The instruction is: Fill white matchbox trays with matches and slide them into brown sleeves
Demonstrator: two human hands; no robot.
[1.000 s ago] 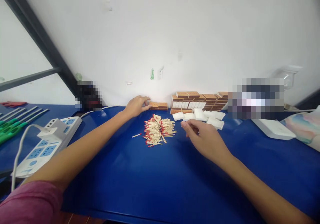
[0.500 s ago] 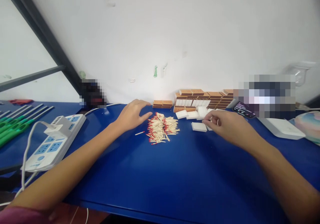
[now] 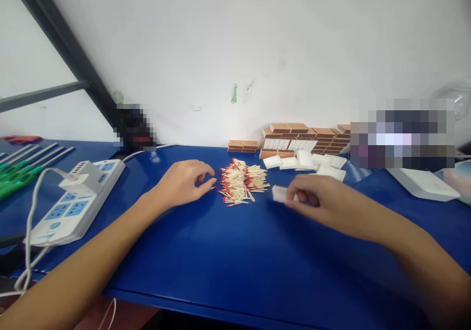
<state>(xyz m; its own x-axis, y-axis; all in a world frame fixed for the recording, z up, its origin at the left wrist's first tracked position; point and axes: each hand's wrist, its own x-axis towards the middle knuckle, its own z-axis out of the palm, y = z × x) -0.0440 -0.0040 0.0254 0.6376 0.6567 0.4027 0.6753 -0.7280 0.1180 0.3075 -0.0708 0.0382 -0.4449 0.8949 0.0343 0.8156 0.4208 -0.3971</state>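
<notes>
A pile of red-tipped matches [image 3: 243,183] lies on the blue table. My left hand [image 3: 186,183] is just left of it, fingers bent, with thumb and forefinger apart and nothing seen between them. One loose match [image 3: 213,188] shows partly under the thumb. On the pile's right, my right hand [image 3: 316,197] has its fingertips closed on the end of a small white matchbox tray [image 3: 279,193], low over the tabletop. The hand hides part of this tray. Behind my right hand lie several more white matchbox trays [image 3: 289,163], loosely heaped.
Stacked brown matchboxes [image 3: 324,135] stand against the wall, with a small group of matchboxes [image 3: 243,146] to their left. A power strip [image 3: 79,207] with a plugged-in cable and several green-handled tools [image 3: 22,170] occupy the left. A white box [image 3: 423,185] sits at the right.
My right hand has brought a white tray left and nearer to me, toward the matches. My left hand has moved down beside the loose match. The view has shifted slightly.
</notes>
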